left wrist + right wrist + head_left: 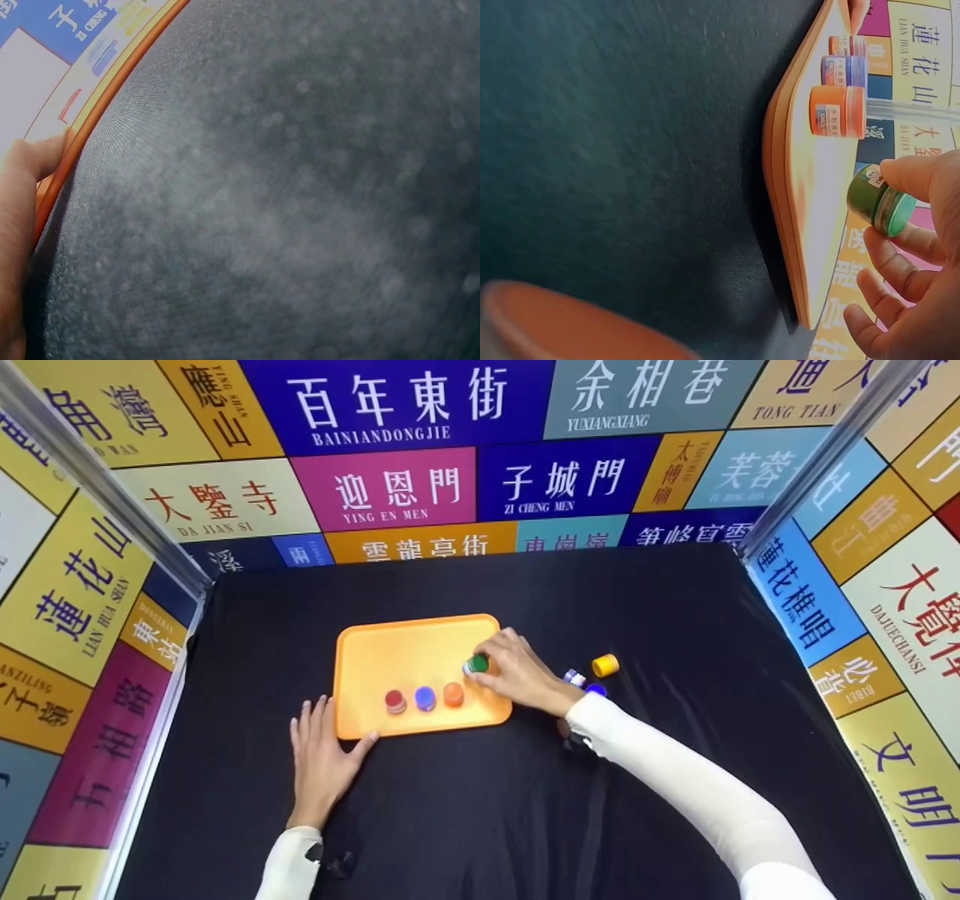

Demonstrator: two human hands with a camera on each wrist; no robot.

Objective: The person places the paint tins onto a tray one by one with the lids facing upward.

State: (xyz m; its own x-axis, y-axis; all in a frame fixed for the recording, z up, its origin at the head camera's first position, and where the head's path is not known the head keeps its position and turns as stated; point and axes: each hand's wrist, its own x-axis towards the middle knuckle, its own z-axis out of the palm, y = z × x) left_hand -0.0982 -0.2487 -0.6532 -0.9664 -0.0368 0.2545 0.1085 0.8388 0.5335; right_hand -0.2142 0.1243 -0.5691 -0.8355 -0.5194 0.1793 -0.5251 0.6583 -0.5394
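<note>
My right hand (521, 669) pinches a small green-lidded paint jar (477, 663) over the right part of the orange tray (401, 656). In the right wrist view this green jar (874, 199) is tilted between thumb and fingertips, apart from the tray's surface. Along the tray's near side stand a red jar (395, 702), a blue-violet jar (425, 698) and an orange jar (453, 694) in a row. My left hand (322, 761) lies at the tray's near left corner, fingers extended, its thumb (49, 154) on the rim.
Right of the tray lie a yellow jar (605, 665), a white-and-blue jar (574, 677) and a blue jar (596, 689), partly behind my right forearm. A blurred orange-brown object (577, 326) is close to the right wrist camera. Printed panels (390, 487) border the black cloth (435, 810).
</note>
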